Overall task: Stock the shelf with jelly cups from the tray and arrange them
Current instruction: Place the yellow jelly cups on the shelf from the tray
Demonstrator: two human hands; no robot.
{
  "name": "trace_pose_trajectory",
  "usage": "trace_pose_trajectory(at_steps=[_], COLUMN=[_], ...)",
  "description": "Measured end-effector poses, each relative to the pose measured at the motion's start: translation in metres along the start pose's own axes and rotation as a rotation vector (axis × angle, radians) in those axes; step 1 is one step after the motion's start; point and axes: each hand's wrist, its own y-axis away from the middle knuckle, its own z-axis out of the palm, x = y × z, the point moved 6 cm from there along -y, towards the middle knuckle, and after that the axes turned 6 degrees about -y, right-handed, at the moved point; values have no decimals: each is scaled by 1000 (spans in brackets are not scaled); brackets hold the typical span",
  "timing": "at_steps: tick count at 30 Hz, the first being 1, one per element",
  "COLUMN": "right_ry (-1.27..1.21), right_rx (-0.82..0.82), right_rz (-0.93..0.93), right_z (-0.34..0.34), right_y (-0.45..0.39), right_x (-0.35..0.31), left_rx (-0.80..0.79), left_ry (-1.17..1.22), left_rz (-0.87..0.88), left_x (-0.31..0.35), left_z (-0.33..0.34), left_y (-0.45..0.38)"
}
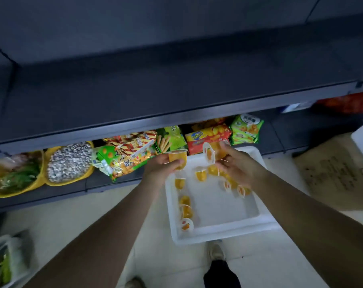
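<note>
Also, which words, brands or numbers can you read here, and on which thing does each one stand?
None reads clearly.
Snack bags: large print, too blurred to read.
Red packet: blue logo, letters unreadable.
Green bag: white label, unreadable.
Cardboard box: faint print, unreadable.
Jelly cup lids: fruit picture only, any text too small.

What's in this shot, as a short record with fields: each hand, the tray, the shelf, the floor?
left hand: grips an orange jelly cup, lid up
right hand: holds a jelly cup on its side, lid facing the camera
tray: white, on the floor, several loose jelly cups inside
lower shelf: snack bags, two yellow bowls
upper shelf: dark, bare where visible
floor: cardboard box to the right
</note>
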Motion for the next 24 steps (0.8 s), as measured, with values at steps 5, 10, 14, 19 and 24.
trace_pose_trajectory(at_steps=[5, 10, 14, 19, 24], right_ry=[-65, 16, 77, 78, 118], right_rx=[-131, -304, -314, -451, -519], right_rz=[-109, -250, -407, -539, -627], right_z=[80, 173, 249, 354, 453], right_y=[84, 170, 233, 303, 330], right_x=[-12, -44, -73, -100, -112], left_rx=[15, -18, -7, 64, 219], left_ry=[-21, -37, -40, -35, 52], left_rz=[77, 275, 465, 626, 702], left_x=[56, 148, 223, 297, 331], left_z=[-72, -146, -212, -291, -373], left_y=[73, 142, 201, 267, 294])
